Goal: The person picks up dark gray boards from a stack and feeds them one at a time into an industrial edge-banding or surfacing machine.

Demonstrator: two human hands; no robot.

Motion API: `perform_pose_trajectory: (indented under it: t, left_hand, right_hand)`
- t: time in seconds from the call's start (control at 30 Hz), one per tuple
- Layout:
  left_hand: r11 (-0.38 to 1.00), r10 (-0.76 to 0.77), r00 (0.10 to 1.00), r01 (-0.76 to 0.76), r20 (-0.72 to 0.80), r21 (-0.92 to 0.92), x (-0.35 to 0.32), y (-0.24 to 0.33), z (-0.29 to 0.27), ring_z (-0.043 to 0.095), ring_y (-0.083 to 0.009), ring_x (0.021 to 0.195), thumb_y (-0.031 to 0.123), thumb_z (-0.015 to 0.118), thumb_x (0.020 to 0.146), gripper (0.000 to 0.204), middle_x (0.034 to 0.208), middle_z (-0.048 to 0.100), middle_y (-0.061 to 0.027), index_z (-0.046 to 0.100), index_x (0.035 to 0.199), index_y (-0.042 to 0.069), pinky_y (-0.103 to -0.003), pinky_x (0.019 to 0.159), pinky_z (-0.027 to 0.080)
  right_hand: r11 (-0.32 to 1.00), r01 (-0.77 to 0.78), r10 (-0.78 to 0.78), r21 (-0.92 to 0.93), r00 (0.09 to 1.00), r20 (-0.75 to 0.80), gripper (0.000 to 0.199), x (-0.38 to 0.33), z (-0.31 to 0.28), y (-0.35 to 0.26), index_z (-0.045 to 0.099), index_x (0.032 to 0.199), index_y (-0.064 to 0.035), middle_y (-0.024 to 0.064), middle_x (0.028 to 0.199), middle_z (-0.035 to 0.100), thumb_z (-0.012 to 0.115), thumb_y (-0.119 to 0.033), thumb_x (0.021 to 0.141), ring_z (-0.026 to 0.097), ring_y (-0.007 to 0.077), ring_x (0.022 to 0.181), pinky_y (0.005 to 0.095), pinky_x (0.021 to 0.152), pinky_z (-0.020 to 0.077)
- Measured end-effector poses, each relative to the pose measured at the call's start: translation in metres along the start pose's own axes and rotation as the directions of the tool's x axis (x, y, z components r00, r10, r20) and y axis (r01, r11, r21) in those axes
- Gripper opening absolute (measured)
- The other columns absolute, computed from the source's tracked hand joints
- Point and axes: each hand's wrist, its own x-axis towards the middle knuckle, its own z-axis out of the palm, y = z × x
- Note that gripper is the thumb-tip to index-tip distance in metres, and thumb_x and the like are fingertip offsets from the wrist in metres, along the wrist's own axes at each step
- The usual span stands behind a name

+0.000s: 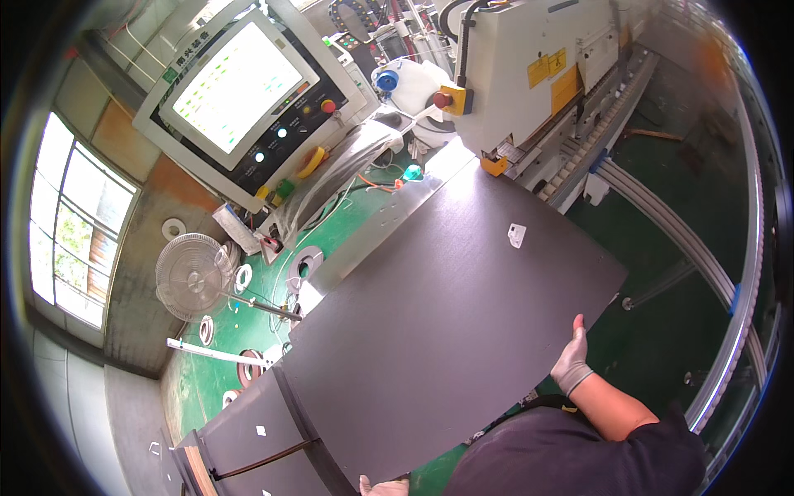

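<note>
The large dark panel [430, 331] lies in front of the person, its far corner close to the beige machine [513, 83] and its near left corner beside the stacked panels [252, 426]; what supports it from below is hidden. The right hand [571, 361], in a pale glove, grasps the panel at its right near edge, the thumb visible and the other fingers out of sight. The left hand [385, 486] is at the near left corner, mostly cut off by the lower border, so I cannot tell how firmly it grips. The dark sleeve [579, 455] covers part of the near edge. On the panel, toward its far right edge, is a small white label [517, 236], whose marks are too small to read. The screen [240, 87] has green entries, blurred by glare; its frame bears dark lettering. Yellow stickers [546, 70] on the machine have print, also unclear.
</note>
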Motion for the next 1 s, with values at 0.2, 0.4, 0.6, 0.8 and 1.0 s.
perform_pose_trajectory:
  t: [0.2,0.4,0.6,0.8,1.0]
  left_hand:
    - [0.946,-0.319,0.932,0.3,0.172,0.126,0.006,-0.04,-0.015,0.044,-0.0366,0.138,0.045,0.049,0.098,0.063,0.148,0.051,-0.0182,0.047,0.144,0.002,-0.055,0.116,0.032]
    - [0.784,-0.573,0.807,0.491,0.14,0.38,0.013,-0.089,0.003,0.044,-0.0374,0.136,0.044,0.046,0.101,0.059,0.141,0.055,-0.0185,0.05,0.139,-0.001,-0.049,0.119,0.03]
    - [0.556,-0.656,0.754,0.441,0.046,0.705,0.014,-0.123,0.075,0.049,-0.0322,0.135,0.045,0.041,0.107,0.066,0.145,0.049,-0.027,0.036,0.148,-0.007,-0.04,0.117,0.035]
    - [-0.131,-0.438,0.898,-0.11,0.042,0.985,0.031,-0.155,0.067,0.059,-0.028,0.121,0.037,0.047,0.107,0.048,0.129,0.065,-0.0189,0.059,0.131,-0.003,-0.037,0.107,0.041]
    - [-0.165,-0.213,0.903,-0.411,0.374,0.897,0.021,-0.166,0.043,0.059,-0.0337,0.121,0.031,0.05,0.102,0.043,0.12,0.066,-0.0236,0.064,0.123,-0.004,-0.04,0.107,0.041]
  right_hand:
    - [0.999,0.045,-0.044,-0.018,0.998,0.032,0.08,0.043,-0.009,-0.082,0.056,0.137,-0.0129,0.0114,0.139,0.057,0.053,-0.076,0.087,0.052,0.0356,0.128,0.0563,0.109,0.0393]
    - [0.964,0.2,-0.207,-0.174,0.978,-0.018,0.069,0.068,-0.002,-0.167,0.057,0.133,-0.0126,0.0094,0.133,0.061,0.055,-0.068,0.092,0.056,0.0328,0.123,0.0533,0.105,0.0429]
    - [0.896,0.415,-0.405,-0.156,0.909,0.093,0.059,0.119,-0.034,-0.241,0.056,0.135,-0.0097,0.0097,0.135,0.061,0.053,-0.055,0.097,0.056,0.0325,0.124,0.0514,0.106,0.0436]
    - [0.949,0.291,-0.279,-0.123,0.955,0.103,0.059,0.072,-0.012,-0.157,0.051,0.138,-0.0092,0.0115,0.136,0.058,0.06,-0.048,0.094,0.055,0.0323,0.126,0.0515,0.11,0.0416]
    - [0.938,-0.327,0.341,-0.113,0.931,0.132,0.059,-0.028,-0.033,-0.003,0.053,0.137,-0.0066,0.0137,0.145,0.053,0.067,-0.046,0.094,0.049,0.0309,0.133,0.0509,0.117,0.0351]
